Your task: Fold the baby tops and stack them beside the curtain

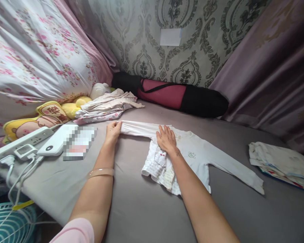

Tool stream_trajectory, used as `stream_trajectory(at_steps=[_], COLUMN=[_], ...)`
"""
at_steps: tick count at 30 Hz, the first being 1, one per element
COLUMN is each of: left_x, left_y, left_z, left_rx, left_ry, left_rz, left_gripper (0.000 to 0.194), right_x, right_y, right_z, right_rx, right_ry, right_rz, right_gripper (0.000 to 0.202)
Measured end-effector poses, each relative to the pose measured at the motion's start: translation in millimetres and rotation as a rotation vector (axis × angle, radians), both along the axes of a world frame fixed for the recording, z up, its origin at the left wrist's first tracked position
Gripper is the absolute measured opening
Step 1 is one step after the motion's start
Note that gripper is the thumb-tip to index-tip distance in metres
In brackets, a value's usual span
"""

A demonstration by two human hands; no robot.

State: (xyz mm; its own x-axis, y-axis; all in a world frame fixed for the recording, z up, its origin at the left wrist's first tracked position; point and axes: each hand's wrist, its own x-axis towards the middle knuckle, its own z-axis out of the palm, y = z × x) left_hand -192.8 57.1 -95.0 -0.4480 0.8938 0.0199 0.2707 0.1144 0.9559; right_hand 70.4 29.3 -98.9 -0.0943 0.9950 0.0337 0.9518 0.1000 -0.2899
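Note:
A small white long-sleeved shirt [195, 152] lies spread on the grey sheet [134, 202], its right-hand sleeve stretched out toward the right. My left hand [113, 131] pinches the cuff of the other sleeve, which runs straight between my hands. Fingers spread, my right hand [166, 137] lies flat on the shirt near that sleeve's shoulder. Below it, a printed part of the garment [157, 163] is bunched or folded over the shirt's front.
Crumpled clothes [108, 104] and yellow plush toys [71, 109] lie at the back left. A power strip [22, 143] and white power bank [57, 141] sit at left. Folded clothes [283, 162] lie at right. A black and red bag [164, 94] lies along the wall.

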Motion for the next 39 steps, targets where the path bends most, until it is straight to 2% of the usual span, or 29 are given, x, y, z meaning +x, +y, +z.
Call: stream_trajectory(at_steps=[4,6,9,13,20,28,31,34,36,37,39], left_x=[8.0,11.9,15.6,15.5,12.8,7.4,2.6,1.4,5.5,9.6,22.5], left_y=[-0.5,-4.6,-10.1,-11.0,-8.8,-6.9,-6.3,-6.9,-7.2,-7.1,-6.5], left_z=[7.5,13.3,17.1,12.4,7.6,5.3,1.3,1.3,4.4,6.2,8.8], left_rx=[-0.099,-0.18,-0.276,-0.288,-0.303,-0.302,-0.252,-0.162,-0.075,-0.015,0.127], left_ry=[0.437,0.589,0.688,0.79,0.784,0.711,0.657,0.638,0.681,0.713,0.773], left_rz=[0.128,0.161,0.154,0.132,0.154,0.148,0.123,0.171,0.193,0.163,-0.022], left_gripper=[0.026,0.029,0.035,0.035,0.035,0.035,0.034,0.037,0.039,0.038,0.033], right_x=[-3.3,-5.3,-8.8,-14.4,-22.2,-22.8,-18.3,-2.3,17.3,29.2,54.5], right_y=[0.3,0.9,2.0,3.2,8.5,2.1,3.8,7.0,5.4,2.9,-4.1], right_z=[0.1,1.7,7.5,18.9,27.7,10.9,12.7,23.8,31.5,33.9,34.8], right_rx=[-0.026,-0.05,-0.105,-0.182,-0.23,-0.141,-0.189,-0.253,-0.224,-0.19,-0.137], right_ry=[-0.059,-0.082,-0.116,-0.17,-0.2,-0.116,-0.027,0.153,0.226,0.218,0.125], right_rz=[-0.027,-0.035,-0.041,-0.059,-0.059,-0.087,-0.063,-0.006,-0.017,-0.047,-0.146], right_gripper=[0.061,0.061,0.062,0.062,0.059,0.059,0.061,0.065,0.068,0.068,0.069])
